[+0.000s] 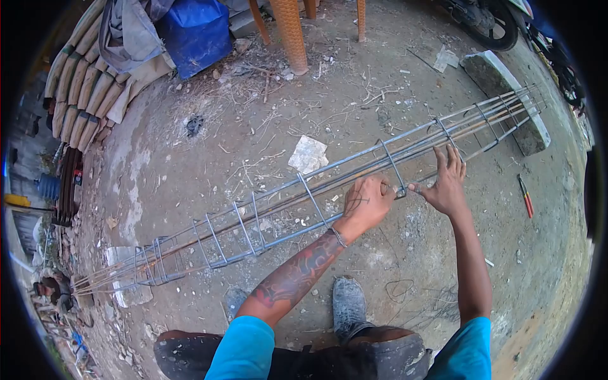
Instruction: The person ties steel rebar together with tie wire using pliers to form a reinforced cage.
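Observation:
A long steel rebar cage [288,190] of lengthwise bars and square stirrups runs diagonally in front of me. My left hand [368,201] is closed at the near lower bar, beside a stirrup [394,166]; what its fingers pinch is hidden. My right hand [447,183] is on the other side of that stirrup corner. Its fingers are spread across the near bars and its thumb points toward the left hand. Red-handled pliers [527,201] lie on the ground to the right.
Concrete blocks [535,136] [130,292] support both cage ends. Loose thin wire [399,290] lies near my boot [349,305]. A flat stone piece [308,154] sits beyond the cage. Farther off are chair legs [290,38], a blue tarp [195,35], stacked sacks [79,95] and a motorcycle wheel [497,28].

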`<action>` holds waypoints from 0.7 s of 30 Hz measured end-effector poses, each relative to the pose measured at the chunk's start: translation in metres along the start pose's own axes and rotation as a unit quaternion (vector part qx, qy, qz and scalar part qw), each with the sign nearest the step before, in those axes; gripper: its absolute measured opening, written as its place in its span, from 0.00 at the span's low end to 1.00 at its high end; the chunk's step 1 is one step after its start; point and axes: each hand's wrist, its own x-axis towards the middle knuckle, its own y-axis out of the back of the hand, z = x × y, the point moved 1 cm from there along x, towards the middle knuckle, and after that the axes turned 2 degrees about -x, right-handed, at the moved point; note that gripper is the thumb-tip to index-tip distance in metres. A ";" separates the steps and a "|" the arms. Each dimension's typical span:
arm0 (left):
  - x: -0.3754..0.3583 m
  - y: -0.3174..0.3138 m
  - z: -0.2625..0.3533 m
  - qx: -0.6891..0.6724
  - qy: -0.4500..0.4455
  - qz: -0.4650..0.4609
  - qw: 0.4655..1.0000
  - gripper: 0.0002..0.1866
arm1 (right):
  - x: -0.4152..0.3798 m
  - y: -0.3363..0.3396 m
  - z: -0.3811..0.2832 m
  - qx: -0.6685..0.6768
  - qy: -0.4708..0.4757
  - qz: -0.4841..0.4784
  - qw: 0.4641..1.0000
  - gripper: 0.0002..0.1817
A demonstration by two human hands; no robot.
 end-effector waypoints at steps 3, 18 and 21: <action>-0.050 0.067 -0.022 0.065 -0.022 0.167 0.984 0.09 | -0.032 0.008 -0.053 0.091 0.068 0.064 0.991 0.54; -0.142 0.164 -0.105 0.227 0.101 0.304 0.920 0.10 | -0.050 -0.045 -0.141 0.054 0.025 -0.038 0.998 0.53; -0.138 0.177 -0.120 0.108 0.166 0.293 0.935 0.10 | -0.051 -0.044 -0.140 0.039 0.016 -0.043 0.998 0.54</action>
